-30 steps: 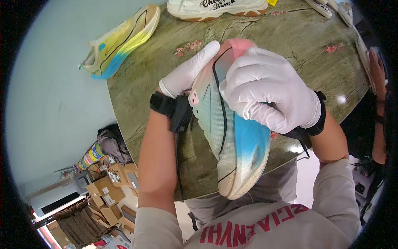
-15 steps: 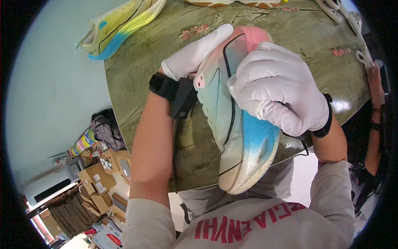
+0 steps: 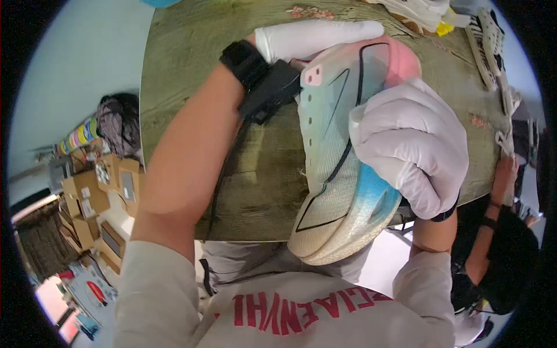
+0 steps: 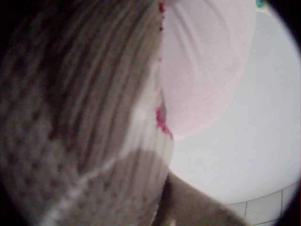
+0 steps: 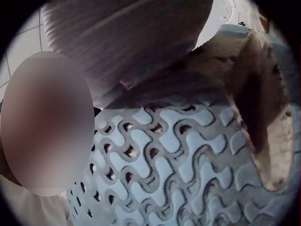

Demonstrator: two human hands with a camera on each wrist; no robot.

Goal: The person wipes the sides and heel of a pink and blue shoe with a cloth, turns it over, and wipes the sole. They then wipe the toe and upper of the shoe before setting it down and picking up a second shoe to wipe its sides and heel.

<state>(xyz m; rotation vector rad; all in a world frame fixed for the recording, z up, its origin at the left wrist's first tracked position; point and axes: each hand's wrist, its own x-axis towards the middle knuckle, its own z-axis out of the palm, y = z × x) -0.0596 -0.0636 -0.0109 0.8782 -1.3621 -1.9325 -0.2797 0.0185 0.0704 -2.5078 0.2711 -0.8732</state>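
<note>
A pastel sneaker (image 3: 333, 124) in pink, pale green and blue is held above the table edge, its pink heel away from the body and the toe toward it. My left hand (image 3: 316, 42), in a white glove, grips it at the heel opening; one digit lies straight along the collar and the rest is hidden. My right hand (image 3: 412, 142), also gloved, has its fingers curled over the side and midsole, and the thumb is hidden. The right wrist view shows the blue wavy-tread outsole (image 5: 174, 160) close up. Pale ribbed fabric (image 4: 89, 94) fills much of the left wrist view.
A white sneaker (image 3: 415, 13) with a yellow tag stands at the table's (image 3: 255, 191) far side. Striped shoes (image 3: 484, 49) lie at the far right. Another person's arm (image 3: 502, 185) reaches in at the right edge. Cardboard boxes (image 3: 87, 197) and a backpack (image 3: 119, 124) are on the left.
The sneaker and both hands have shifted right in the head view, and the left forearm now slants more. The yellow-blue sneaker has almost left the frame. Both hands keep their hold.
</note>
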